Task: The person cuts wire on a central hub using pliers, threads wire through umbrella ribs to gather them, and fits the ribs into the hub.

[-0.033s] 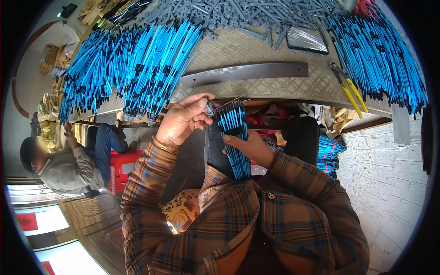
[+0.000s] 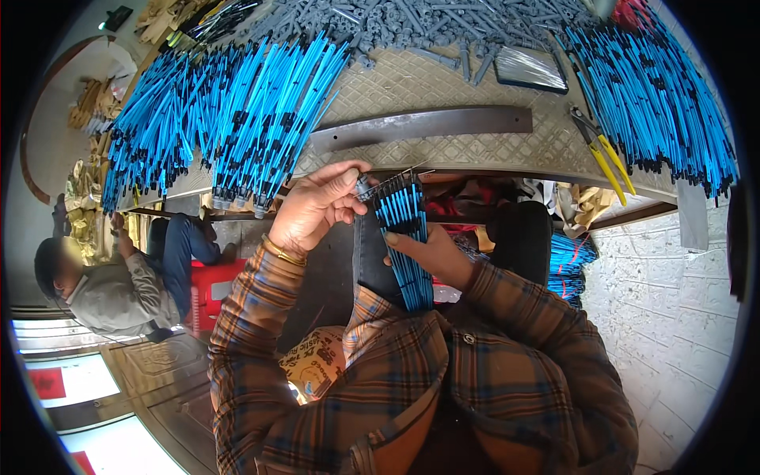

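My left hand (image 2: 321, 202) pinches a small grey plastic fitting (image 2: 363, 188) between thumb and fingers, beside the upper end of a bundle of blue tubes (image 2: 402, 237). My right hand (image 2: 434, 255) wraps round that bundle at its middle, thumb across the front. The tubes have black bands and dark tops and slant down toward my lap. Thin metal wires (image 2: 408, 172) cross the bundle's top, close to the fitting. Whether the fitting touches the wires I cannot tell.
Blue tubes lie in heaps at the left (image 2: 261, 111) and right (image 2: 649, 95) of the table (image 2: 419, 79). Loose grey fittings (image 2: 427, 24) are piled at the back. A dark metal bar (image 2: 427, 125) and yellow-handled pliers (image 2: 603, 158) lie nearer. Another person (image 2: 119, 285) sits at left.
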`<state>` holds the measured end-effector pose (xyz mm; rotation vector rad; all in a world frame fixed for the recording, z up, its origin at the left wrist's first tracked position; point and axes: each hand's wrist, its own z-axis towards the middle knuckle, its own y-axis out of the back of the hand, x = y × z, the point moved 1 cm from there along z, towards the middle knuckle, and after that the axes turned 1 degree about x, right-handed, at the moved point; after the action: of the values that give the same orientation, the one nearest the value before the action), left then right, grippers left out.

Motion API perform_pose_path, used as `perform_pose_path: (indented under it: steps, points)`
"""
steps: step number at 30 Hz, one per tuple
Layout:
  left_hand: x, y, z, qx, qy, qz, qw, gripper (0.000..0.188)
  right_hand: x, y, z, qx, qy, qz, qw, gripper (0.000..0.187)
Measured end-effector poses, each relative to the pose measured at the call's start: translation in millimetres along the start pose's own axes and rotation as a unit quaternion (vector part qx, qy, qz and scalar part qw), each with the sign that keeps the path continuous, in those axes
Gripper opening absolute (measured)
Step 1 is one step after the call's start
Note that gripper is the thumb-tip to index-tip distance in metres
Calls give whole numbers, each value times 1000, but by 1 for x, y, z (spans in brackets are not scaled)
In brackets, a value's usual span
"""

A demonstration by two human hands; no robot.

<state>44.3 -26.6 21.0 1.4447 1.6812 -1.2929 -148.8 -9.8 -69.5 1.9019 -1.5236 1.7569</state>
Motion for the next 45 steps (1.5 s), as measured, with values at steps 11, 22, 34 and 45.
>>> perform_pose_path:
  steps: [11,22,34,45]
  points:
    - [-7,-7,3,-32,-14,106,994,29,-3,2,2,8,14,-33,999,30]
    - [-10,-24,-11,12,-95,221,971,36,-10,-1,1,-6,47,-78,996,31]
    - [-11,-22,-9,61,-101,153,981,31,-7,-1,-3,-11,41,-71,997,35]
    - [9,-14,-15,-31,-144,138,980,33,-9,0,4,16,15,-73,997,46]
